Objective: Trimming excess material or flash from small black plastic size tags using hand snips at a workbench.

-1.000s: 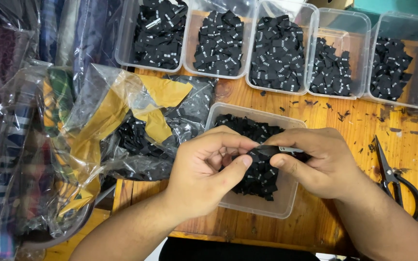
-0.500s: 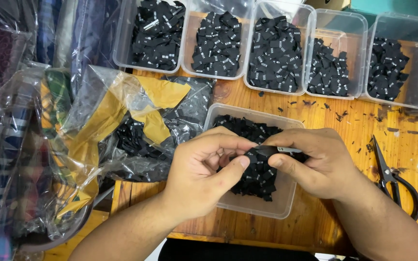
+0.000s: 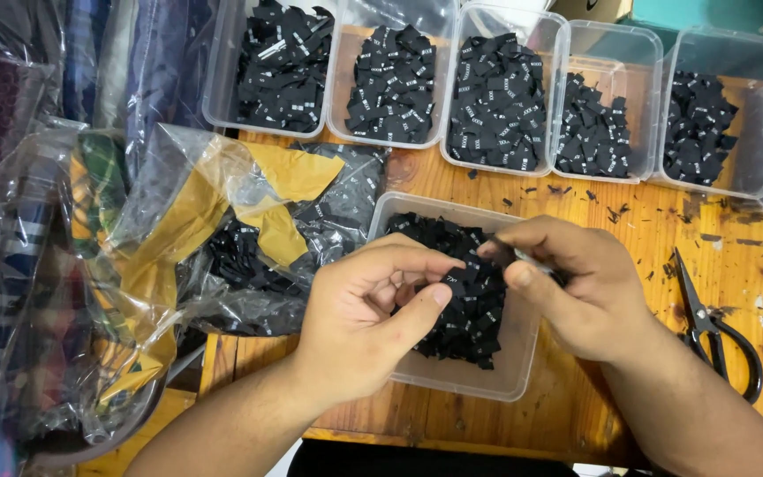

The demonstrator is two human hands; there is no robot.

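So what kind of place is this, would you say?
Likely a small garment-label sorting bench: clear tubs of black woven labels, bagged fabric, scissors on a wooden table.

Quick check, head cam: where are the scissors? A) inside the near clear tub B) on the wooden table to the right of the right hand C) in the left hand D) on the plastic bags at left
B: the black-handled scissors lie flat on the wooden table, just right of the right hand, outside the near tub.
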